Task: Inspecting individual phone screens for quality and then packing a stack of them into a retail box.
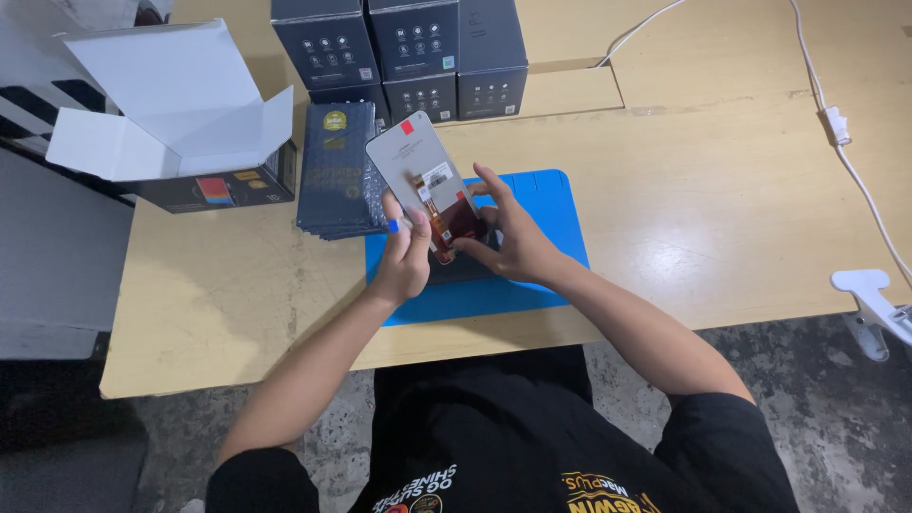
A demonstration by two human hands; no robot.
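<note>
Both my hands hold a phone screen panel (418, 166) tilted up over a blue work mat (551, 223). The panel's grey back faces me, with a red sticker at its top, a white label and an orange-brown flex strip. My left hand (404, 252) grips the panel's lower left edge, with a small blue bit at its fingertip. My right hand (508, 237) holds the lower right side, fingers on the flex strip. A dark piece lies on the mat beneath my hands, mostly hidden.
A stack of dark flat bags (332, 171) lies left of the mat. An open white-flapped box (180, 123) sits at the far left. Several dark boxes (408, 52) stand at the back. A white cable (841, 133) runs down the wooden table (722, 190) at right; a white clamp (874, 294) grips its edge.
</note>
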